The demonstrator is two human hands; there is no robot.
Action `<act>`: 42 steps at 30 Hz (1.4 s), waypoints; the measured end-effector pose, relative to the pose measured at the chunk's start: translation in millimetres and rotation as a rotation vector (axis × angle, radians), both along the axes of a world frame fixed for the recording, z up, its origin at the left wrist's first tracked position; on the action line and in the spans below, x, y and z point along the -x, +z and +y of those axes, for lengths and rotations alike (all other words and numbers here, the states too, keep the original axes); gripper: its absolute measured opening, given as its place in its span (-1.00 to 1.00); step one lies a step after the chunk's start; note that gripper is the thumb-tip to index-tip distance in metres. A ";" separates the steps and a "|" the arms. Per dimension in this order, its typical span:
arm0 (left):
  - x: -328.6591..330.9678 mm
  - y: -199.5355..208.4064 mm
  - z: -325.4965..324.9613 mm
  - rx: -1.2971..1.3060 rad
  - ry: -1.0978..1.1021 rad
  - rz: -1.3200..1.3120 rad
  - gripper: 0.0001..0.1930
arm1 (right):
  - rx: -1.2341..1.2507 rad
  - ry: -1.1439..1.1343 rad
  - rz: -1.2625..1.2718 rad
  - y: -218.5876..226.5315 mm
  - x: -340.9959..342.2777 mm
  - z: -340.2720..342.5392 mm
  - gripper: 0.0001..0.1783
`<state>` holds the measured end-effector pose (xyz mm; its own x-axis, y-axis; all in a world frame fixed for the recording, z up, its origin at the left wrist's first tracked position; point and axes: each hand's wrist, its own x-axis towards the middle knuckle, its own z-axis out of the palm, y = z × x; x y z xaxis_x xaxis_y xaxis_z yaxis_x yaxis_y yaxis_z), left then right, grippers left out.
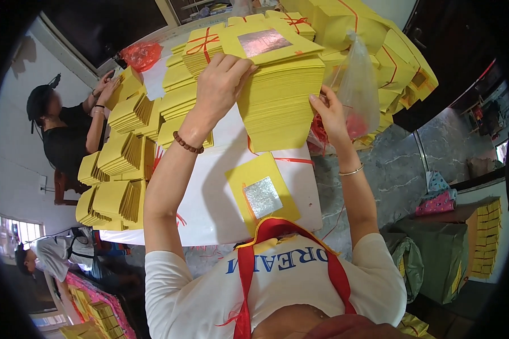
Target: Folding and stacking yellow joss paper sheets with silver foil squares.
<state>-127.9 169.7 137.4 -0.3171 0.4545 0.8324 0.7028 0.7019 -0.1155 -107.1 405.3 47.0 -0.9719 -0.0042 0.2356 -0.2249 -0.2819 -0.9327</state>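
Observation:
A thick stack of yellow paper sheets [280,96], its top sheet bearing a silver foil square, is lifted above the white table [215,192]. My left hand [220,85] grips the stack's left edge, fingers over the top. My right hand [329,113] holds the stack's right side. Below it, a single yellow sheet with a silver foil square [261,191] lies on the table with a red string [291,160] beside it.
Fanned piles of yellow sheets [119,169] crowd the table's left side, and tied bundles [379,51] are heaped at the back right beside a clear plastic bag [359,90]. A person in black [68,130] handles paper at the far left; another person [51,254] sits lower left.

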 end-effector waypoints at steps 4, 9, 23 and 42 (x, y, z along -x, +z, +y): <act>0.8 -2.6 -4.4 0.004 -0.035 -0.011 -0.89 | -0.060 -0.038 0.008 6.5 -2.2 -0.3 -0.55; -8.1 0.0 -1.4 0.039 0.009 -0.059 -0.91 | -0.128 -0.071 0.012 6.1 8.3 4.7 -0.44; -9.5 -10.6 -16.8 -0.467 -0.141 -0.609 -0.64 | -0.271 -0.102 0.207 38.0 40.8 1.1 -0.50; -3.7 -78.8 -5.2 -1.022 -0.428 -1.227 -0.21 | 0.030 0.016 0.030 15.3 24.0 -8.7 -0.38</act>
